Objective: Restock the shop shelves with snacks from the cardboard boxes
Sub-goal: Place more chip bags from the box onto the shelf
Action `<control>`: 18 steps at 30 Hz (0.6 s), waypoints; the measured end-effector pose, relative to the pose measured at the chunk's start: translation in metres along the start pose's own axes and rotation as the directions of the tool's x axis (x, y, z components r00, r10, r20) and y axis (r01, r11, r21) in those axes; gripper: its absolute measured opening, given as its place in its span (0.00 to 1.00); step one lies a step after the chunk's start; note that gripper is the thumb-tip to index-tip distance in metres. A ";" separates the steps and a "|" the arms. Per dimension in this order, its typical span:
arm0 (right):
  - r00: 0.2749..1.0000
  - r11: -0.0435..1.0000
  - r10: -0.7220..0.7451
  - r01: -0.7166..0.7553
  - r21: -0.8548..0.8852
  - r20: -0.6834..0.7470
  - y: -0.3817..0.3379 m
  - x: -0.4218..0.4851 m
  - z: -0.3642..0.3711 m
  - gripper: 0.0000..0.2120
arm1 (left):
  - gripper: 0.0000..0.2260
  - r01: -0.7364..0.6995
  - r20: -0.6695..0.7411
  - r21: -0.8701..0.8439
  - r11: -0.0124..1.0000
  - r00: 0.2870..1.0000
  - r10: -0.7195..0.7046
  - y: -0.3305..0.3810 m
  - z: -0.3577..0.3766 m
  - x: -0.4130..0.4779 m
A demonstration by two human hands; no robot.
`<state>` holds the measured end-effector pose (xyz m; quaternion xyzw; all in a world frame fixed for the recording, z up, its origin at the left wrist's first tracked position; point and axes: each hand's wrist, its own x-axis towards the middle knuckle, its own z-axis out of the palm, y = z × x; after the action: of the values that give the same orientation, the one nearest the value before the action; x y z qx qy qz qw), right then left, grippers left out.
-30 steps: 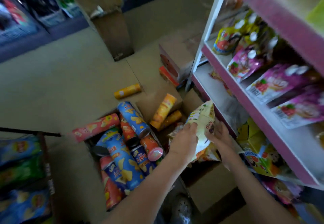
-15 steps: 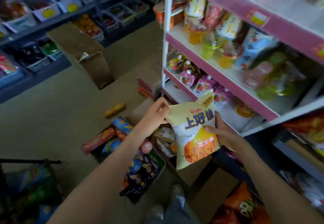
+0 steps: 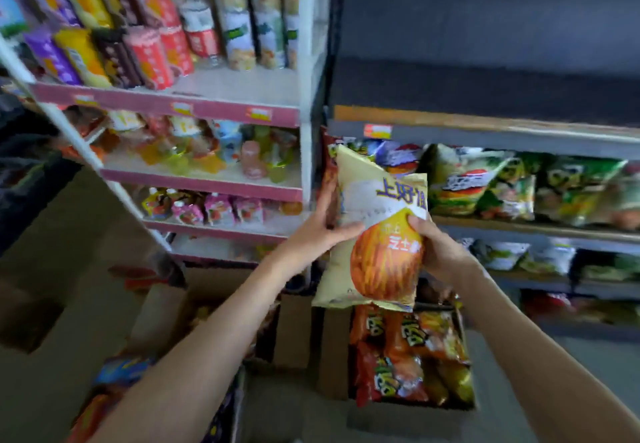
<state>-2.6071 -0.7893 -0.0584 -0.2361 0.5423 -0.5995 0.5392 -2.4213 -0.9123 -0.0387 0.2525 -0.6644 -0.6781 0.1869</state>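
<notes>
At the far left stands the pink-edged shelf unit (image 3: 166, 106). Tall snack canisters (image 3: 149, 51) line its top shelf, jelly cups (image 3: 207, 155) sit on the shelf below, and small spouted pouches (image 3: 214, 208) fill the third. Down on the floor in front of it is an open cardboard box (image 3: 162, 314); its contents are too blurred to name, perhaps more canisters.

The left hand (image 3: 322, 231) holds the left edge of a yellow Oishi snack bag (image 3: 374, 234), thumb laid across the front and fingers behind. The bag is upright and tilted slightly, held in the air in front of the seam between the pink unit and the grey one. It hangs above a second cardboard box (image 3: 332, 349) packed with orange snack bags (image 3: 398, 356). The right hand (image 3: 440, 248) grips the bag's right side, fingers curled round it at mid-height.

To the right, the grey shelf (image 3: 485, 131) carries a row of green snack bags (image 3: 519, 183) just behind and beside the held bag.
</notes>
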 end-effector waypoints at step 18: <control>0.746 0.899 -0.437 0.372 -0.230 -0.502 -0.164 -0.321 -0.459 0.40 | 0.46 -0.265 0.336 0.017 0.964 0.910 0.244 0.099 0.583 0.128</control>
<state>-2.9708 -0.3456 0.0494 -0.1995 0.6416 -0.7115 0.2059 -2.8765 -0.5220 0.0420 0.0523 -0.7344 -0.6595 0.1516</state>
